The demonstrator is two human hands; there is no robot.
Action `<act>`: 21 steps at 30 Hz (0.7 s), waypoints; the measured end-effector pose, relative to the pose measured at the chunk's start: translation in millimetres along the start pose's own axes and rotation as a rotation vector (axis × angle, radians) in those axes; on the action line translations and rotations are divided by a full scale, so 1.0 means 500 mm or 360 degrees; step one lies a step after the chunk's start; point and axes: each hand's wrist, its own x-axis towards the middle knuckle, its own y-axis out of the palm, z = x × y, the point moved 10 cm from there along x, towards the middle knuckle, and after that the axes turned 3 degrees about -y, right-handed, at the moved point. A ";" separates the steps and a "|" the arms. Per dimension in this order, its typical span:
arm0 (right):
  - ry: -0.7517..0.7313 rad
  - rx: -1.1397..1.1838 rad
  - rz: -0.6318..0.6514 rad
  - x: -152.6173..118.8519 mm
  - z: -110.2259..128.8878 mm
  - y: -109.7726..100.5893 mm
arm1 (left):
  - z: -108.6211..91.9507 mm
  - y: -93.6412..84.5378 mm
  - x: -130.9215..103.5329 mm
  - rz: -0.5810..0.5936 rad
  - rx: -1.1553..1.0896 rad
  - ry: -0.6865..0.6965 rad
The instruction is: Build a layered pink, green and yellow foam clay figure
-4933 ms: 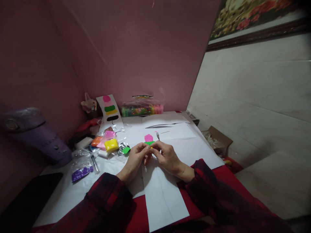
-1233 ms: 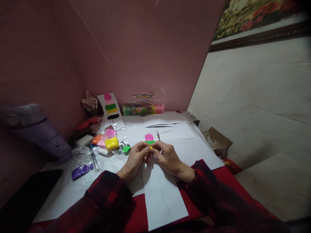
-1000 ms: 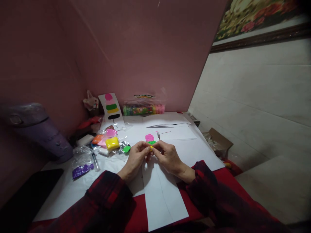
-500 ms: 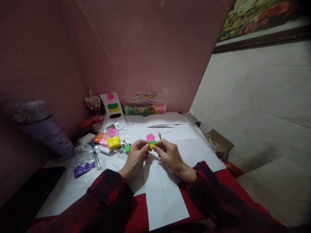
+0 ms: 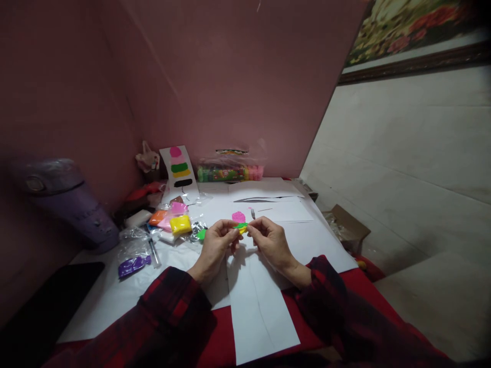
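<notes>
Bag (image 5: 132,244) holds purple block (image 5: 134,267); fingers (image 5: 230,235) pinch yellow piece (image 5: 242,231).

The person wears long, loose sleeves of checked cloth in dark red and near-black. On the left, the black-and-red plaid cloth sleeve (image 5: 169,299) shows broad dark bands crossed by red ones, with a brighter red patch close to its wide cuff. On the right, the matching dark plaid cloth sleeve (image 5: 326,294) is dimmer, its red clearest along the cuff's far edge. Both hands (image 5: 217,248) are bare beyond the cuffs; toward the near edge the checks blur into shadow.
</notes>
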 end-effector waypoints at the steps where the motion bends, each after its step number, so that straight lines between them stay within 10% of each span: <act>1: 0.0009 0.0015 0.0005 0.000 -0.002 0.001 | 0.004 0.005 0.000 0.0039 0.0008 -0.0024; 21: -0.0315 -0.0178 0.0263 -0.012 0.048 0.032 | 0.014 0.019 -0.001 0.0140 0.0143 -0.0074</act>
